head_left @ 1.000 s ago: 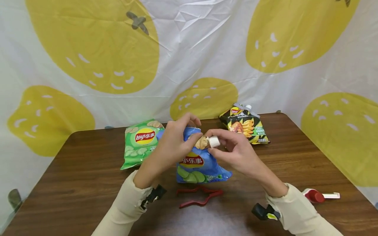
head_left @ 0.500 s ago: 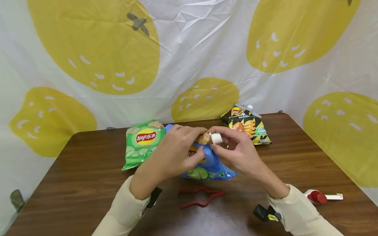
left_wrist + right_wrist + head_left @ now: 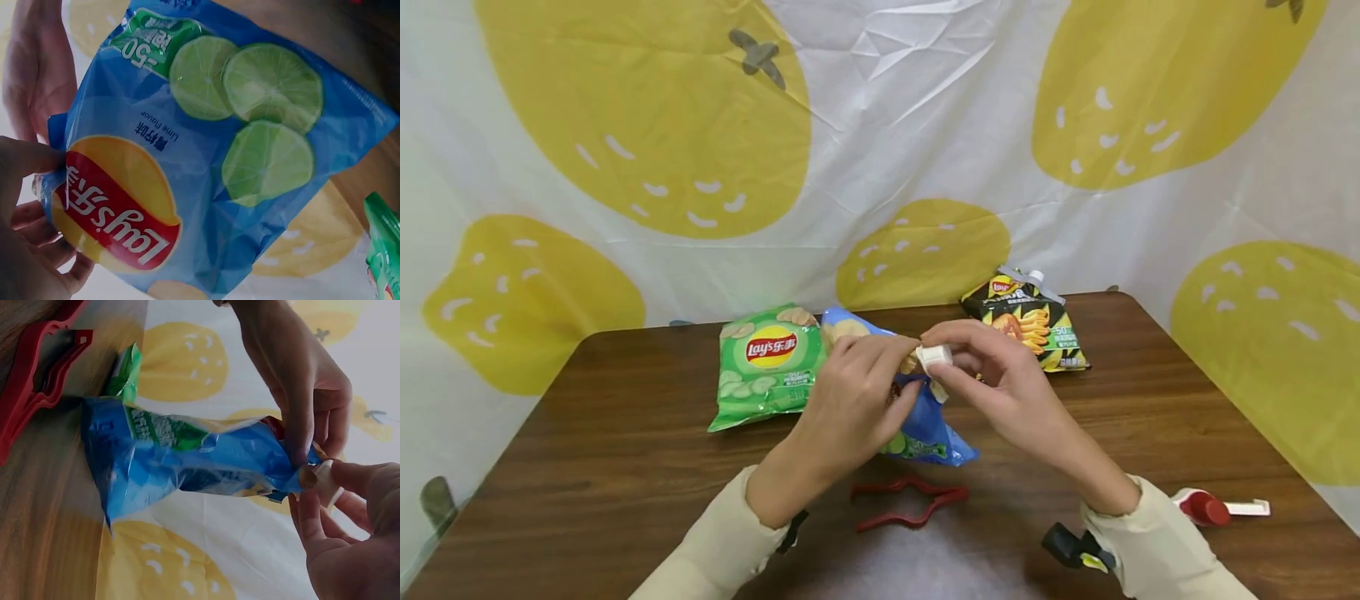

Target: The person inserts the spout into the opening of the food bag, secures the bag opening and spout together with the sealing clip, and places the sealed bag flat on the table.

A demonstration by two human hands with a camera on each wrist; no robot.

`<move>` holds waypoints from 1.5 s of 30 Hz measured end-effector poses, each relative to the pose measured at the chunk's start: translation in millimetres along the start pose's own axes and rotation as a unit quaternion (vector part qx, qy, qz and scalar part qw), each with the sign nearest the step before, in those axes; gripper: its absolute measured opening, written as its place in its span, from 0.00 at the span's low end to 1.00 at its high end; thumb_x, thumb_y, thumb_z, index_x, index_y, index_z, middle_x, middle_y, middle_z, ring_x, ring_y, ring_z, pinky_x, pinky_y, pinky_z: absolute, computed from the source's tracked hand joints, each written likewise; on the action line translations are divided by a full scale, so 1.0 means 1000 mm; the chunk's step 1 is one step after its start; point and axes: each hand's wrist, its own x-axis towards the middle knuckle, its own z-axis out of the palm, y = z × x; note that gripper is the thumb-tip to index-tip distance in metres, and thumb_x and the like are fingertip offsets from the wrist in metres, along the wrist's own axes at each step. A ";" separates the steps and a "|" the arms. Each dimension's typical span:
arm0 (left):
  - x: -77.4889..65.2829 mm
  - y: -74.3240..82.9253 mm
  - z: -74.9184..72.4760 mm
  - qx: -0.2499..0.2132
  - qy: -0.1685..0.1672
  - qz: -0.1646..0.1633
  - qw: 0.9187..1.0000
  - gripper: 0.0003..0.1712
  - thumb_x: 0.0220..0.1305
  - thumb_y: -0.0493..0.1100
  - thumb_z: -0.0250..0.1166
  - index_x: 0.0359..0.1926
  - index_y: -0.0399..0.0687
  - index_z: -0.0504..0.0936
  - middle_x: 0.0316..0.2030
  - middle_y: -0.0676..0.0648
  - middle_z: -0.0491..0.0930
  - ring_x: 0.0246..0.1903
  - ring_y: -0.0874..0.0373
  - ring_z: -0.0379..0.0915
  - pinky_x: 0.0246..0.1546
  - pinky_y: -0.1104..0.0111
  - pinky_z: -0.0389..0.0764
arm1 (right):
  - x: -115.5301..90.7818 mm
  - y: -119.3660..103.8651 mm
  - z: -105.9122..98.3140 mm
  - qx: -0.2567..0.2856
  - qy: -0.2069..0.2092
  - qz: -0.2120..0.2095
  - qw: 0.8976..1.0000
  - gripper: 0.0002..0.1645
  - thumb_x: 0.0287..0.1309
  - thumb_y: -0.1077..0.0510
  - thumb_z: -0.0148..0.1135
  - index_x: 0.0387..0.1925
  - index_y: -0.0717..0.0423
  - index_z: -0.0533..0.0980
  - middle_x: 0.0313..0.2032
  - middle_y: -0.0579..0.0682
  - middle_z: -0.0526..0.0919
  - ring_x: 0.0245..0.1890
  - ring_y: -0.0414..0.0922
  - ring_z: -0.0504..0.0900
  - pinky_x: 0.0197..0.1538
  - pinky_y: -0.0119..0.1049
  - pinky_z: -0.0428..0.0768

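Note:
In the head view, a blue Lay's lime chip bag (image 3: 928, 425) hangs gathered at its top between both hands. My left hand (image 3: 853, 404) grips the bunched top. A small white cap-like piece (image 3: 934, 357) sits at the gathered end, and my right hand (image 3: 1011, 383) pinches it between thumb and fingers. The right wrist view has the bag (image 3: 169, 456) narrowing into the fingertips, with the white piece (image 3: 326, 482) against its end. From the left wrist camera the bag's front (image 3: 200, 144) is broad and puffed. Fingers cover much of the neck.
A green Lay's bag (image 3: 767, 362) lies at the back left. At the back right stands a black Lay's bag (image 3: 1026, 321) with a grey clip and white cap on top. Red tongs-like clamp (image 3: 951, 495) lies in front; a red-and-white piece (image 3: 1206, 507) is at right.
My left hand has come down and closed round the bag's neck. The bag has turned, hiding its logo from the head view. The white piece has tilted in my right hand.

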 end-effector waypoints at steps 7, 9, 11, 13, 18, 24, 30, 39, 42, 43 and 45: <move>-0.002 -0.001 0.003 -0.029 0.025 0.007 0.999 0.28 0.57 0.39 0.71 0.58 0.38 0.77 0.44 0.46 0.83 0.45 0.54 0.79 0.42 0.61 0.73 | 0.003 0.001 0.001 0.001 0.008 -0.025 1.000 0.22 0.60 0.75 0.62 0.56 0.61 0.78 0.49 0.53 0.82 0.42 0.47 0.82 0.44 0.34 0.81; -0.003 -0.001 0.004 -0.038 0.021 0.012 0.999 0.30 0.58 0.38 0.68 0.63 0.43 0.75 0.44 0.48 0.82 0.45 0.56 0.78 0.42 0.62 0.72 | 0.003 0.002 0.002 -0.007 0.013 -0.024 1.000 0.25 0.59 0.75 0.63 0.58 0.60 0.76 0.47 0.53 0.82 0.39 0.46 0.83 0.42 0.33 0.82; -0.003 -0.001 0.004 -0.043 0.016 0.020 0.999 0.31 0.58 0.36 0.65 0.65 0.47 0.75 0.43 0.50 0.81 0.44 0.56 0.77 0.42 0.62 0.72 | 0.003 0.002 0.003 -0.021 0.018 -0.026 0.999 0.27 0.58 0.75 0.64 0.59 0.59 0.75 0.46 0.53 0.83 0.35 0.46 0.83 0.40 0.33 0.81; -0.003 -0.003 0.004 -0.043 0.012 0.028 0.999 0.32 0.57 0.35 0.63 0.65 0.49 0.76 0.42 0.51 0.80 0.43 0.57 0.76 0.41 0.63 0.72 | 0.003 0.000 0.004 -0.035 0.019 -0.023 0.999 0.28 0.58 0.74 0.64 0.59 0.58 0.74 0.45 0.52 0.83 0.33 0.45 0.83 0.38 0.32 0.81; -0.002 -0.011 0.001 -0.060 0.011 0.020 0.998 0.28 0.56 0.35 0.65 0.60 0.47 0.79 0.42 0.49 0.82 0.40 0.56 0.76 0.41 0.61 0.73 | 0.002 -0.010 -0.001 -0.132 0.033 -0.042 0.990 0.24 0.58 0.71 0.67 0.56 0.57 0.75 0.41 0.47 0.82 0.36 0.40 0.81 0.42 0.29 0.79; 0.001 -0.021 -0.007 -0.115 0.019 -0.009 0.993 0.24 0.57 0.32 0.64 0.57 0.43 0.78 0.42 0.46 0.82 0.37 0.57 0.75 0.43 0.63 0.75 | -0.003 -0.029 -0.009 -0.195 -0.089 -0.068 0.974 0.10 0.62 0.66 0.65 0.40 0.48 0.79 0.28 0.36 0.79 0.28 0.32 0.75 0.31 0.26 0.74; 0.002 -0.025 -0.013 -0.148 0.021 -0.032 0.988 0.25 0.59 0.31 0.63 0.59 0.43 0.77 0.48 0.44 0.78 0.42 0.56 0.75 0.38 0.69 0.79 | -0.015 -0.034 0.003 -0.185 -0.321 0.031 0.928 0.05 0.69 0.56 0.60 0.38 0.42 0.81 0.30 0.31 0.79 0.27 0.28 0.75 0.32 0.25 0.76; 0.001 -0.032 -0.011 -0.113 0.013 -0.057 0.992 0.25 0.60 0.30 0.63 0.59 0.42 0.77 0.46 0.44 0.78 0.40 0.56 0.73 0.36 0.69 0.77 | -0.043 -0.006 0.029 -0.295 -0.421 0.096 0.852 0.08 0.55 0.57 0.71 0.38 0.51 0.83 0.33 0.36 0.80 0.34 0.32 0.76 0.38 0.32 0.77; 0.001 -0.033 -0.012 -0.112 0.012 -0.062 0.992 0.25 0.61 0.30 0.62 0.60 0.43 0.77 0.46 0.45 0.78 0.38 0.57 0.72 0.35 0.70 0.76 | -0.046 0.008 0.038 -0.317 -0.401 0.076 0.856 0.09 0.51 0.62 0.73 0.31 0.49 0.80 0.30 0.37 0.76 0.31 0.34 0.73 0.36 0.33 0.75; 0.001 -0.034 -0.011 -0.110 0.012 -0.062 0.992 0.25 0.61 0.30 0.62 0.60 0.43 0.77 0.46 0.45 0.78 0.38 0.57 0.72 0.35 0.70 0.76 | -0.046 0.012 0.040 -0.323 -0.395 0.067 0.858 0.10 0.49 0.64 0.73 0.29 0.49 0.79 0.29 0.37 0.76 0.30 0.34 0.72 0.34 0.33 0.74; 0.001 -0.035 -0.011 -0.107 0.015 -0.064 0.992 0.25 0.61 0.31 0.62 0.60 0.44 0.77 0.46 0.45 0.78 0.38 0.57 0.72 0.35 0.69 0.76 | -0.045 0.019 0.043 -0.333 -0.383 0.049 0.860 0.13 0.45 0.68 0.72 0.25 0.48 0.77 0.26 0.37 0.74 0.28 0.34 0.70 0.31 0.32 0.72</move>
